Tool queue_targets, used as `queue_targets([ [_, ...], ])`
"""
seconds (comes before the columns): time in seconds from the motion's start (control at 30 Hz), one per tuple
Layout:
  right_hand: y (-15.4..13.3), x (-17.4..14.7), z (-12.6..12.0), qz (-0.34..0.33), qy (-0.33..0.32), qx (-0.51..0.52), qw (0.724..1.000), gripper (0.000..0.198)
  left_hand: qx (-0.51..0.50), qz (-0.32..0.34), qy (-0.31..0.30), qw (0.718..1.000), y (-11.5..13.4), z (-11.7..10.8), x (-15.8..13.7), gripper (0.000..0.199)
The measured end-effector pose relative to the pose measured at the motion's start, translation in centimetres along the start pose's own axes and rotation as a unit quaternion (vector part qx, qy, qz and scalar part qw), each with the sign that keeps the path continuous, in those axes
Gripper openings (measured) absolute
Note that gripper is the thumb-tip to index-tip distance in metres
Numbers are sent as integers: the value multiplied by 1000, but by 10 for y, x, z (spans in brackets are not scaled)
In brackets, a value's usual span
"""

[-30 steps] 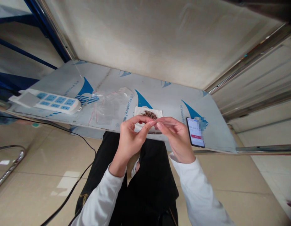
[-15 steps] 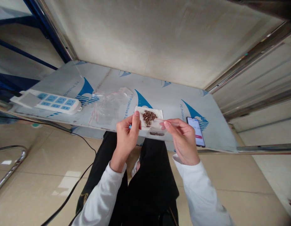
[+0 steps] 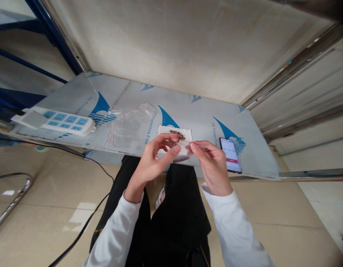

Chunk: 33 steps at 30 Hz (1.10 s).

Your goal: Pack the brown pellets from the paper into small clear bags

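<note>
My right hand [image 3: 214, 163] pinches a small clear plastic zip bag [image 3: 185, 150] by its edge; a thin reddish line runs along the bag's top. Dark brown pieces show blurred in its lower part. Just left of the bag is my left hand [image 3: 153, 157], its thumb and forefinger curved and apart at the bag's mouth. Whether those fingertips touch the plastic, I cannot tell. Behind the fingers, a pile of small brown rod-like pieces [image 3: 180, 134] lies on a white paper sheet [image 3: 166, 129], partly hidden by my left hand.
Several flat clear zip bags [image 3: 129, 126] lie left of the paper on the film-covered table [image 3: 188, 111]. A white power strip [image 3: 66, 121] with blue sockets sits at the left end. A lit phone [image 3: 230, 155] rests right of my right hand. A black cable [image 3: 93, 207] hangs below.
My left hand has moved right from the paper's left edge, and its thumb and forefinger now reach the bag's mouth, covering much of the pile. My right hand has barely moved.
</note>
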State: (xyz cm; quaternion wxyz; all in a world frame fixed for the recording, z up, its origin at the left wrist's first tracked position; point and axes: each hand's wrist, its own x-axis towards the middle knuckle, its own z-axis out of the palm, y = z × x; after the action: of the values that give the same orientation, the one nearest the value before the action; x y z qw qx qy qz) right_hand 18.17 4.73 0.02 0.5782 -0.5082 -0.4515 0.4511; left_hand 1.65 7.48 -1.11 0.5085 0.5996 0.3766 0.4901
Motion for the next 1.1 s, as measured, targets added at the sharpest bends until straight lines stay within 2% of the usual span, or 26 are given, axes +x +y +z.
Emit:
queue_targets([
  [0.07, 0, -1, 2, 0, -7, -14, 1000, 12, -51, -12, -29, 998, 2, 2, 0, 27],
  [0.2, -1, -3, 6, 10, -31, -22, 999, 13, -36, -12, 31, 999, -1, 7, 0, 18],
  [0.4, 0, -6, 4, 32, -42, -11, 999, 12, 2, -17, 61, 998, -6, 9, -1, 20],
  [0.6, 0, -6, -2, 14, -44, -36, 998, 13, -75, -51, -24, 996, -2, 10, 0, 21],
  [0.67, 2, -7, -2, 25, -50, -30, 998, 16, -76, -49, -18, 996, -4, 11, 0, 20],
  [0.73, 4, -9, -2, 36, -43, -13, 998, 17, -64, -43, 13, 997, -6, 12, 0, 19],
  [0.87, 7, -12, -4, 30, -1, 0, 1000, 15, -46, -44, 40, 997, -8, 15, -1, 18],
  [1.0, 6, -14, -8, 18, -8, -20, 1000, 16, -105, -80, -3, 991, -4, 17, -1, 18],
  [1.1, 5, -14, -8, 29, -24, -26, 999, 17, -116, -78, -20, 990, -4, 20, -2, 16],
])
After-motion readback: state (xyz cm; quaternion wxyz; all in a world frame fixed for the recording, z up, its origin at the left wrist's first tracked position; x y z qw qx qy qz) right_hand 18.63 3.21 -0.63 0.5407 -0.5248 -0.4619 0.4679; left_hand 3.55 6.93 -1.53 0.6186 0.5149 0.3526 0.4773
